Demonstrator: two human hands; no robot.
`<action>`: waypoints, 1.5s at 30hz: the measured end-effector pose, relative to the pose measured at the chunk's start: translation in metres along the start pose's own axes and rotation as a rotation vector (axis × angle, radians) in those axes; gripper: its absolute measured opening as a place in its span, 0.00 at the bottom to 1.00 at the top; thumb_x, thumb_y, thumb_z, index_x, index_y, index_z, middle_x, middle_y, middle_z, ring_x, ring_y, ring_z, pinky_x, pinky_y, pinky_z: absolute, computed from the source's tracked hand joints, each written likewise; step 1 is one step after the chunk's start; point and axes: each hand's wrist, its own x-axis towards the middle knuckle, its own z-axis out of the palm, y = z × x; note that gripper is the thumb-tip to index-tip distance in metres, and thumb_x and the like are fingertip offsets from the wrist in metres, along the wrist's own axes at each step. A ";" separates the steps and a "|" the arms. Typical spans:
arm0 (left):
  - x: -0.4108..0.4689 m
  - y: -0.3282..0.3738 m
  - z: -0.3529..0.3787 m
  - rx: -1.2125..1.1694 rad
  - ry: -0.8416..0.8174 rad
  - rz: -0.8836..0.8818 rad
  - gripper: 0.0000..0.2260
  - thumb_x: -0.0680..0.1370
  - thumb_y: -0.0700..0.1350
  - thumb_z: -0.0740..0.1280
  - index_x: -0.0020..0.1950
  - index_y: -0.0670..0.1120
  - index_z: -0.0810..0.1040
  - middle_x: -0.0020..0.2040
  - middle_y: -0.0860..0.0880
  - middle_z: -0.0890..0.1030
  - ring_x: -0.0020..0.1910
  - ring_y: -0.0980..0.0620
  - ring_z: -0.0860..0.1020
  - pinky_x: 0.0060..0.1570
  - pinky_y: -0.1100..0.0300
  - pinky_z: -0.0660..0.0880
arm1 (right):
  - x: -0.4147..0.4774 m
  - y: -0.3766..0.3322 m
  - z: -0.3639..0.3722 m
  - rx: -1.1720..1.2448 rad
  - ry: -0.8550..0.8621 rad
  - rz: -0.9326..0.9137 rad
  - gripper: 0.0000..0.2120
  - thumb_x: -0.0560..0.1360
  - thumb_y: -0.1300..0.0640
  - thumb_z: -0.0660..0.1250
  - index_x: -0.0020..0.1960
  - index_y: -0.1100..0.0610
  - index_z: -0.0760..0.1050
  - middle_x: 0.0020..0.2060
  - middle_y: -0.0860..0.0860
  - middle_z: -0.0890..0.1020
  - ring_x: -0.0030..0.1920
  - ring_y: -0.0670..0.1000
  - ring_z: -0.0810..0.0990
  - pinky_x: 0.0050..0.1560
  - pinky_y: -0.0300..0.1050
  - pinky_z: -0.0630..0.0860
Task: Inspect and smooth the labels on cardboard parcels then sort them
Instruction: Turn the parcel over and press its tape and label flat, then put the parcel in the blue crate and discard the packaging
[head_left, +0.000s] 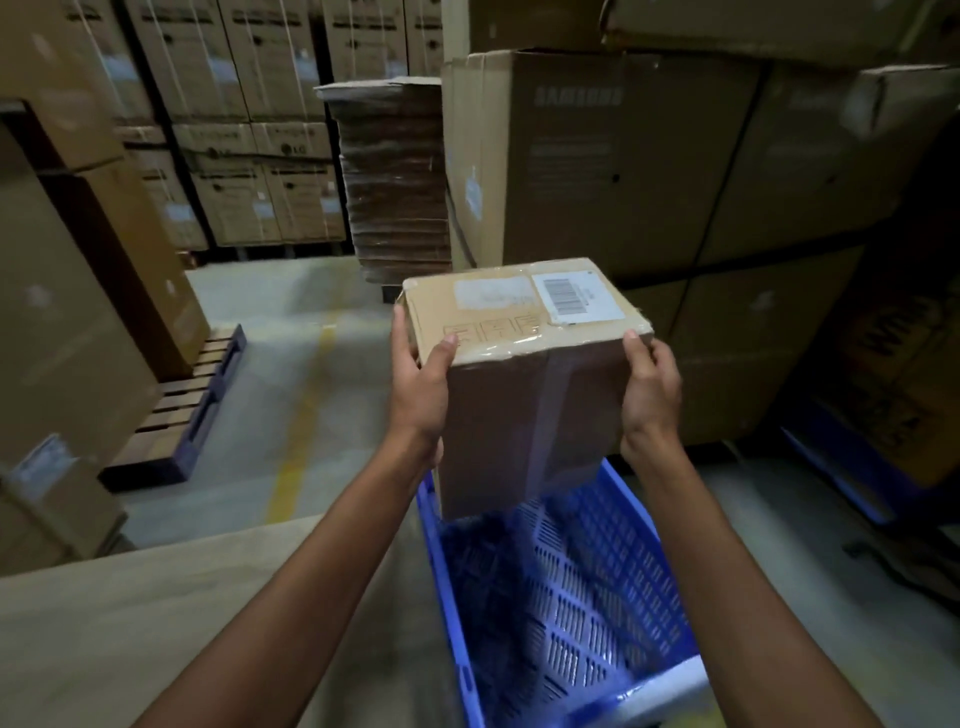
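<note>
A taped cardboard parcel (519, 415) hangs upright over a blue plastic crate (597, 597), its lower end just inside the crate's rim. On its top face sit a white barcode label (576, 295) and a faded label (493, 293) beside it. My left hand (421, 384) grips the parcel's left side, thumb on the top edge. My right hand (652, 389) grips the right side, thumb at the top corner.
A pale tabletop (156, 623) lies at the lower left beside the crate. Large cartons (675, 166) are stacked behind, with a pile of flattened cardboard (395, 171) to their left. A blue pallet (192, 415) and cartons stand at the left. A yellow line marks the concrete floor (301, 322).
</note>
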 end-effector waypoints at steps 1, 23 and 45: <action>0.001 -0.011 0.001 0.004 0.004 -0.025 0.33 0.79 0.42 0.66 0.81 0.52 0.57 0.68 0.48 0.76 0.63 0.51 0.79 0.67 0.49 0.74 | 0.007 0.007 -0.002 -0.007 -0.011 0.030 0.16 0.68 0.33 0.66 0.46 0.43 0.79 0.50 0.47 0.85 0.53 0.52 0.83 0.60 0.60 0.79; 0.034 -0.159 -0.048 0.397 -0.088 -0.310 0.32 0.84 0.41 0.61 0.82 0.54 0.48 0.79 0.51 0.63 0.73 0.51 0.68 0.72 0.55 0.66 | 0.058 0.137 0.015 -0.096 -0.292 0.479 0.05 0.81 0.56 0.67 0.55 0.56 0.75 0.58 0.56 0.82 0.54 0.52 0.82 0.61 0.60 0.80; 0.023 -0.092 -0.038 1.263 -0.576 0.281 0.29 0.83 0.61 0.53 0.82 0.53 0.51 0.83 0.48 0.47 0.81 0.48 0.42 0.74 0.34 0.46 | -0.048 0.087 0.013 -0.939 -0.517 -0.164 0.40 0.80 0.50 0.67 0.83 0.47 0.46 0.82 0.51 0.46 0.81 0.56 0.49 0.76 0.55 0.60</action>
